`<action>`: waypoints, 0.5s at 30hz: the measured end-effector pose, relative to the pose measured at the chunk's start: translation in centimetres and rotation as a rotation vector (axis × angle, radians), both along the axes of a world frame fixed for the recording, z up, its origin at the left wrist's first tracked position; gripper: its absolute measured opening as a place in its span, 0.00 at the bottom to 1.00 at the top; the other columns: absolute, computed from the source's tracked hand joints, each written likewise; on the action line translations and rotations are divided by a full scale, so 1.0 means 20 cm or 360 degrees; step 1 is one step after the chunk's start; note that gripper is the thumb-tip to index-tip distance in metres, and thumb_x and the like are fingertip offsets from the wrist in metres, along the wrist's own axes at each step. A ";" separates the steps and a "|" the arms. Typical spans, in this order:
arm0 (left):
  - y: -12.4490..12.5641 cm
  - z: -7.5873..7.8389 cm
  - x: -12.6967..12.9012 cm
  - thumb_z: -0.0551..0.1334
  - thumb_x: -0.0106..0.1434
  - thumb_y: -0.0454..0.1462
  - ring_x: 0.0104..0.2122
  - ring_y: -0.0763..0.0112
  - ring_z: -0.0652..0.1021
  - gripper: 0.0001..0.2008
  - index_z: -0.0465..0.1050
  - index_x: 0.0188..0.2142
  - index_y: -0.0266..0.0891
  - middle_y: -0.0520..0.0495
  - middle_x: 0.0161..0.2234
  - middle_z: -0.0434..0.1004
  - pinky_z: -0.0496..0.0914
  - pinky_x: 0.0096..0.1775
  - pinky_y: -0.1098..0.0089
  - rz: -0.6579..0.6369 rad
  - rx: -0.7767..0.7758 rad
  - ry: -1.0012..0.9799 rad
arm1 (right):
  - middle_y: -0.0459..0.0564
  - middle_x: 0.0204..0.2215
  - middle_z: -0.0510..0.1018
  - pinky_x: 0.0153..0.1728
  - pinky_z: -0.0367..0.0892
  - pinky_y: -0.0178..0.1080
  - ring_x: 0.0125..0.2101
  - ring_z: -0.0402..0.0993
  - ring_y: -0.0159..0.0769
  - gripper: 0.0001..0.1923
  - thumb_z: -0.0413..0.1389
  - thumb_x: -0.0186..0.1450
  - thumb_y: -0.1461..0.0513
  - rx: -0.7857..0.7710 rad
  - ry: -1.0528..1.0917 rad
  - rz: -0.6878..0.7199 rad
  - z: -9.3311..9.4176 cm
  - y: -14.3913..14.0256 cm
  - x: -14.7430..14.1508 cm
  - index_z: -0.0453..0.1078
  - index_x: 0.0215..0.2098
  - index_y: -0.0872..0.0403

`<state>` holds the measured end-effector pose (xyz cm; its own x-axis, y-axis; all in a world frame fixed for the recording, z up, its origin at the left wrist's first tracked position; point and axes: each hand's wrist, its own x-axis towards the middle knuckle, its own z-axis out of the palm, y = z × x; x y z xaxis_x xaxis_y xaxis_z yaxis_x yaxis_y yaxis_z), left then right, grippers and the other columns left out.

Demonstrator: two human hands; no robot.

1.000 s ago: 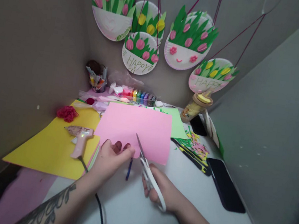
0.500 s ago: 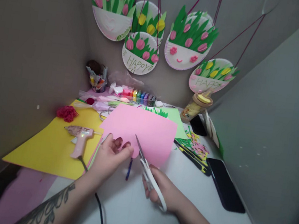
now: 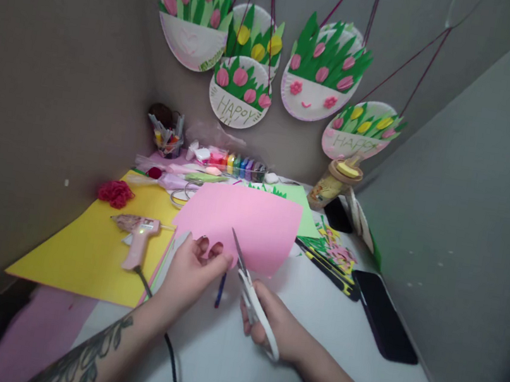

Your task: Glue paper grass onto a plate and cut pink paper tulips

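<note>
A sheet of pink paper (image 3: 250, 222) is raised over the white table, its near edge pinched in my left hand (image 3: 198, 269). Scallop-like cuts show along that edge by my fingers. My right hand (image 3: 271, 321) is closed around the white handles of a pair of scissors (image 3: 252, 299). Their blades point up and away, lying against the right part of the pink sheet, and look nearly closed. A dark blue pen (image 3: 220, 291) lies on the table beneath, partly hidden by the paper and my left hand.
At left, a pink glue gun (image 3: 139, 241) with a black cord rests on yellow paper (image 3: 82, 254), near red yarn (image 3: 115, 194). At right lie black-and-yellow cutters (image 3: 327, 269), paper scraps (image 3: 337, 245) and a phone (image 3: 384, 316). A lidded cup (image 3: 334, 184) stands behind. Paper-plate baskets (image 3: 320, 92) hang above.
The pink sheet has tilted and shifted slightly, its near edge dropping behind my left thumb. My left hand has moved a little right. The scissors have barely moved.
</note>
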<state>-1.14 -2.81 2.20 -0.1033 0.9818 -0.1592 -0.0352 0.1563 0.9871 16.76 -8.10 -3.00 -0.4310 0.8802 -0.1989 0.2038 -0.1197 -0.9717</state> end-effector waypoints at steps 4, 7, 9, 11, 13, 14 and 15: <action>0.00 0.01 0.00 0.70 0.41 0.39 0.30 0.69 0.76 0.19 0.61 0.27 0.39 0.52 0.27 0.69 0.72 0.32 0.71 -0.0007 0.0009 -0.0035 | 0.44 0.26 0.66 0.26 0.60 0.34 0.25 0.61 0.30 0.21 0.62 0.54 0.51 0.0019 -0.0020 0.0005 -0.02 0.00 0.01 0.58 0.33 0.52; 0.00 0.00 0.00 0.70 0.42 0.40 0.31 0.70 0.76 0.19 0.61 0.28 0.40 0.53 0.27 0.68 0.71 0.33 0.72 -0.0032 0.0026 -0.0057 | 0.44 0.27 0.66 0.26 0.60 0.34 0.25 0.62 0.30 0.23 0.61 0.54 0.48 0.0035 0.0014 0.0001 -0.06 -0.01 0.02 0.59 0.34 0.53; 0.01 0.00 0.00 0.69 0.43 0.40 0.31 0.71 0.76 0.18 0.61 0.29 0.40 0.54 0.27 0.67 0.71 0.33 0.72 -0.0064 0.0053 -0.0070 | 0.44 0.27 0.66 0.25 0.60 0.34 0.24 0.62 0.30 0.24 0.61 0.53 0.45 0.0017 0.0020 0.0009 -0.07 0.00 0.02 0.59 0.33 0.53; 0.01 -0.01 -0.01 0.69 0.45 0.39 0.30 0.73 0.75 0.17 0.61 0.30 0.40 0.55 0.26 0.66 0.71 0.34 0.73 -0.0101 0.0077 -0.0071 | 0.44 0.26 0.66 0.24 0.59 0.34 0.24 0.61 0.29 0.26 0.61 0.52 0.43 0.0003 0.0026 0.0020 -0.07 0.00 0.02 0.60 0.32 0.53; 0.01 -0.02 -0.01 0.68 0.47 0.38 0.30 0.74 0.74 0.17 0.61 0.31 0.39 0.56 0.26 0.66 0.70 0.35 0.73 -0.0141 0.0093 -0.0072 | 0.44 0.25 0.66 0.24 0.58 0.34 0.23 0.61 0.29 0.26 0.60 0.52 0.43 0.0013 0.0037 0.0036 -0.06 0.01 0.02 0.60 0.31 0.54; 0.01 -0.02 -0.01 0.68 0.47 0.38 0.29 0.75 0.74 0.17 0.61 0.32 0.39 0.56 0.26 0.66 0.70 0.35 0.73 -0.0165 0.0101 -0.0084 | 0.44 0.25 0.66 0.24 0.58 0.34 0.23 0.61 0.29 0.25 0.60 0.52 0.43 0.0027 0.0039 0.0041 -0.05 0.01 0.02 0.60 0.31 0.54; 0.01 -0.02 -0.01 0.68 0.48 0.37 0.29 0.75 0.73 0.17 0.61 0.32 0.39 0.56 0.26 0.66 0.69 0.34 0.74 -0.0189 0.0114 -0.0109 | 0.44 0.25 0.66 0.24 0.58 0.34 0.23 0.61 0.30 0.25 0.60 0.53 0.44 0.0044 0.0026 0.0044 -0.04 0.01 0.02 0.60 0.31 0.54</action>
<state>-1.44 -2.54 1.78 0.0228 0.9956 -0.0911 -0.0880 0.0928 0.9918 17.07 -7.98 -3.76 -0.4583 0.8729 -0.1672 0.1905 -0.0873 -0.9778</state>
